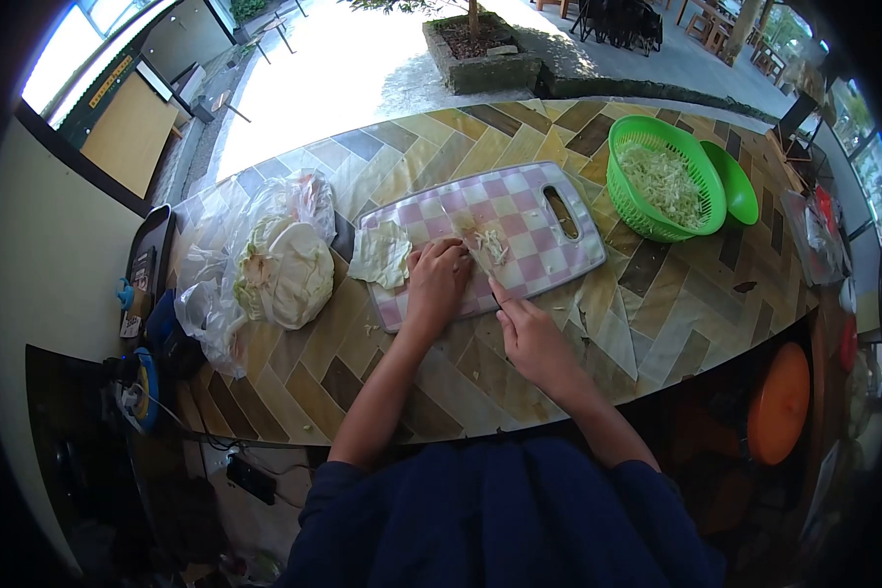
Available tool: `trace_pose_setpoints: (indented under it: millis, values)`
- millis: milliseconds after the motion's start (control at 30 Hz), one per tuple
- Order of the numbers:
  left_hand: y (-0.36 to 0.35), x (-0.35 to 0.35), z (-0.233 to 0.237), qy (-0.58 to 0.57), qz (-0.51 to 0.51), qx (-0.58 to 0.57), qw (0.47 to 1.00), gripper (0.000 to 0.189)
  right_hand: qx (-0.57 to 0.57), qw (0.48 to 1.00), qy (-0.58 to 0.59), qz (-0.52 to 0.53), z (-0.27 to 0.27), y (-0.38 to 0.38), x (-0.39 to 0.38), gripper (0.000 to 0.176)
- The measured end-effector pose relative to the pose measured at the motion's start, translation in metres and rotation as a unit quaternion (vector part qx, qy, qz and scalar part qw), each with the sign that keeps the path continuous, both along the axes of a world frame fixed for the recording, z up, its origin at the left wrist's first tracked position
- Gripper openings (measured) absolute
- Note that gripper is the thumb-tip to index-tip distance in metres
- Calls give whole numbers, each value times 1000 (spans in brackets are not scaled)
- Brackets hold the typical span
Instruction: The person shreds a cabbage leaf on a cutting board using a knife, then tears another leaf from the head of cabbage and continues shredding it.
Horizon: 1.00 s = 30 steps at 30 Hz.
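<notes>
A pink and white checked cutting board [519, 196] lies on the patterned table. My right hand [529, 333] is closed round the handle of a knife [474, 253], whose blade points away over the board. Just left of the blade, my left hand [439, 279] presses down on the board with its fingers bent together; what lies under them is hidden. Shredded cabbage [493, 245] sits right of the blade. A flat cabbage leaf [380, 255] rests at the board's left edge, beside my left hand.
Left of the board, a cut cabbage [289, 274] sits on a clear plastic bag [206, 304]. At the right, a green basket [710, 206] holds shredded cabbage, with a green bowl [740, 186] behind it. An orange stool [779, 404] stands below the table's right edge.
</notes>
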State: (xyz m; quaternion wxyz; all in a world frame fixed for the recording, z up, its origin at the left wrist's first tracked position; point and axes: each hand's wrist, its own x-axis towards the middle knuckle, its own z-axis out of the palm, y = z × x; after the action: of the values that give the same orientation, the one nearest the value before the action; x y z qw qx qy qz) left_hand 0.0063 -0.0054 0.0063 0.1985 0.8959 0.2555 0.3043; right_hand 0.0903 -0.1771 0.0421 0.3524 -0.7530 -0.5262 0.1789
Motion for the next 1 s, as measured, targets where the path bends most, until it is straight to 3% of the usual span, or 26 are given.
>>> trace_pose_setpoints:
  millis: [167,467,1000]
  values:
    - [0,1,2,13,4,-13,1000,18,-77,996,-51,-16,11,-5,-9,52]
    - [-1,0,5,4,4,-51,999,23,-82,995,-56,-22,-6,10,-7,53]
    - [0,3,-2,-1,21,-26,999,20,87,995,45,-8,-16,12,12,48]
